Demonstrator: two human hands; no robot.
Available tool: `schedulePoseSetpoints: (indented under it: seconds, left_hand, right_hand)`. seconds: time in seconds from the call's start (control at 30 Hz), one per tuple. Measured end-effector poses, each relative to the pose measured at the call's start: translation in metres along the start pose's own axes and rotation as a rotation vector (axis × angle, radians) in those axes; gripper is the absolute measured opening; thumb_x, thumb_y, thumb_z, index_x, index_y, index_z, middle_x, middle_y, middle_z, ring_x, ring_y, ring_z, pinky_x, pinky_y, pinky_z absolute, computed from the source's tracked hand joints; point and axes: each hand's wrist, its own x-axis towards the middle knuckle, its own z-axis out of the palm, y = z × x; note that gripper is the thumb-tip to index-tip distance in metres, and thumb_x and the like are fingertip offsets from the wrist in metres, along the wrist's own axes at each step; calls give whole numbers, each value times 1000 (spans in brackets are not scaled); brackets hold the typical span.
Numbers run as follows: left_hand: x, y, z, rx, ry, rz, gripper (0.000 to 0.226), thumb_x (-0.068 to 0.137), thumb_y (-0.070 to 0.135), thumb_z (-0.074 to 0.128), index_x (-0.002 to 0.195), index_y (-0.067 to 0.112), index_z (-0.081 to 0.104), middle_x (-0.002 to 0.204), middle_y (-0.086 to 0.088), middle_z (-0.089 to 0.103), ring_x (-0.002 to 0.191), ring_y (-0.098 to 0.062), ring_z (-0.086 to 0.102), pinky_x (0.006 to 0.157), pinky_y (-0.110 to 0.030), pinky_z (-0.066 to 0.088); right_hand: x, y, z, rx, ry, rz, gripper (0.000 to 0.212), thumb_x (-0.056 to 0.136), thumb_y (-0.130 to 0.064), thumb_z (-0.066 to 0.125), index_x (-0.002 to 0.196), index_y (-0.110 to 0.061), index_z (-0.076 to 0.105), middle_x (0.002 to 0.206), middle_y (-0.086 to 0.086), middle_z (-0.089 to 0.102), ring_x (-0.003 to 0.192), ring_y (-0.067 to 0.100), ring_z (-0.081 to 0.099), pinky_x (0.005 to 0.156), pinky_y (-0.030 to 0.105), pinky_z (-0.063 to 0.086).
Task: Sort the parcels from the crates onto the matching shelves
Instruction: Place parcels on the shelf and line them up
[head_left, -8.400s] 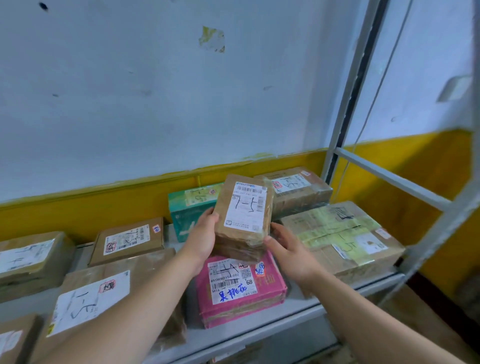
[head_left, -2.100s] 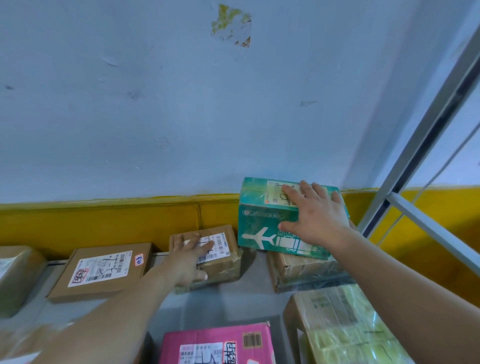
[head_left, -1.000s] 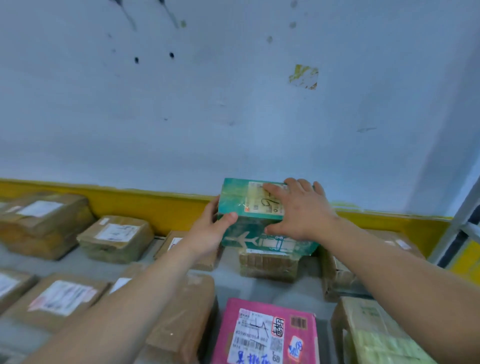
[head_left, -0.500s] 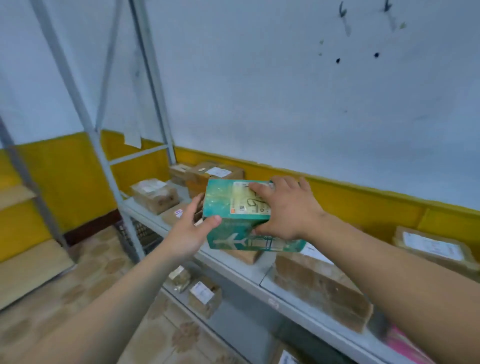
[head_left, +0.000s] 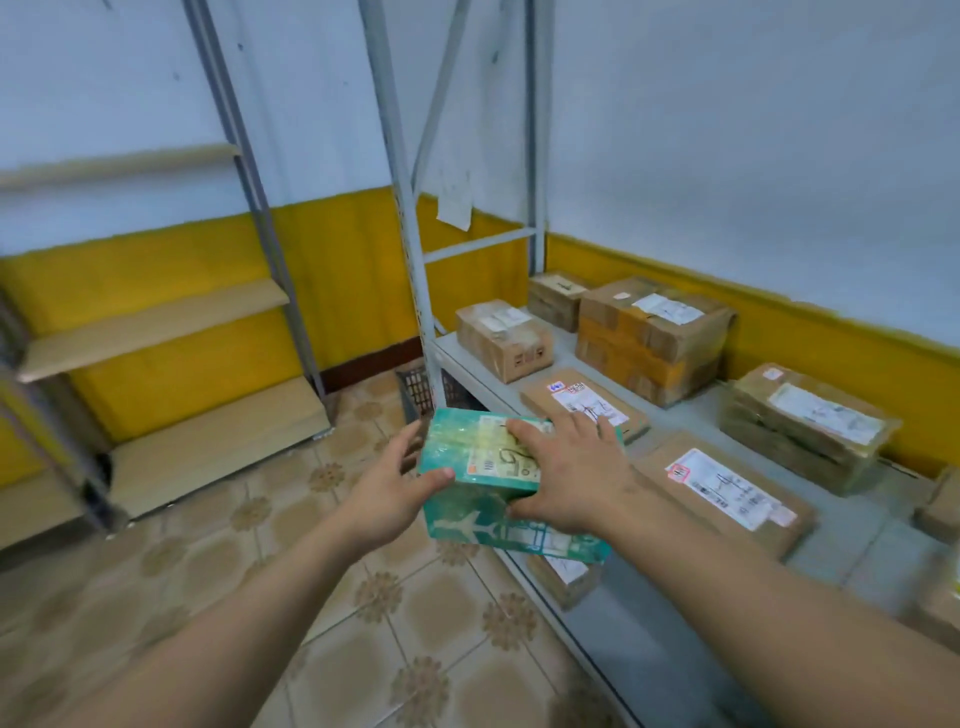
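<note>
On the right, a grey metal shelf (head_left: 857, 535) loaded with brown parcels (head_left: 649, 338), laid flat with labels up, probably so the handwritten marks read at a glance. On the left, a second rack (head_left: 156, 322) of wooden boards, well apart across the tiled floor (head_left: 234, 545). Tucked under the shelf's near end, a dark crate (head_left: 421, 387), only partly seen.

Out in front, over the floor and just beside the shelf's edge, a green box (head_left: 462, 514), off the shelf and resting on nothing. Gripped from both sides: left hand (head_left: 395, 488) cupped round the left end with thumb on the top edge, right hand (head_left: 566, 483) spread across the top with thumb pressed to the near face. Held roughly level with its label (head_left: 498, 457) upward, likely to keep the scrawled mark readable while hunting for the matching shelf. Judged mid-carry, not yet placed.
</note>
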Motion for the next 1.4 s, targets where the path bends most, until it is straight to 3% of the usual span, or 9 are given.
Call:
schedulePoseSetpoints:
  seconds: [0.1,0.37,0.57,0.63,0.8,0.93,1.07,1.17,1.4]
  left_hand:
    - [36,-26,-16,86,-17,-88,83,89,39,66,154,30,16,156,3,30,139,-19,35,112,-42,35]
    - [137,-81,-26,226,-237,-130,83,88,43,65,154,28,16,158,4,26,140,-19,32,108,-34,35]
    - [217,-125,-4,257,-560,-18,67,92,28,64,147,30,26,116,22,48,95,12,52,70,-3,44]
    - [241,-145,10,282,-665,11,63,91,31,65,143,35,29,117,25,47,112,-1,54,79,-7,43]
    - [283,-203,77,419,-784,38,82,89,48,62,154,29,15,155,7,30,138,-17,35,107,-31,35]
    - [297,-249,155,455,-865,83,76,93,46,57,154,28,16,150,11,33,140,-18,33,99,-28,33]
    - [314,-306,228,500,-885,115,76,92,55,52,154,31,14,161,4,17,146,-23,21,116,-43,25]
    - [336,-353,274,553,-913,153,79,90,60,52,154,31,16,161,3,20,145,-23,25,116,-48,27]
    - [366,-435,369,874,-812,465,77,92,60,47,153,22,21,161,-4,19,147,-26,18,117,-45,24]
  right_hand:
    - [41,-10,29,7,-53,13,99,76,-77,58,155,-43,9,156,12,25,143,33,20,119,54,13]
    - [110,-16,89,57,-169,135,97,80,-74,56,155,-40,5,155,14,21,146,34,14,121,54,5]
    - [137,-21,145,124,-206,371,95,82,-76,52,156,-42,3,162,10,12,149,34,8,122,52,-3]
    - [140,-18,169,149,-217,467,96,82,-76,52,156,-42,2,162,9,12,149,34,8,121,51,-5]
    - [128,8,244,186,-242,675,98,78,-80,51,156,-42,5,158,8,18,147,33,11,123,50,2]
    - [109,44,320,171,-230,804,94,81,-77,52,155,-42,5,159,4,13,149,31,8,123,49,2]
    - [87,83,398,128,-219,893,95,81,-77,52,156,-40,5,157,5,16,147,31,12,123,49,5]
    - [73,108,453,116,-196,943,97,80,-76,55,155,-40,7,155,6,20,145,31,17,123,48,8]
    - [62,155,548,75,-114,940,100,77,-77,58,155,-41,7,158,10,20,145,33,17,122,50,9]
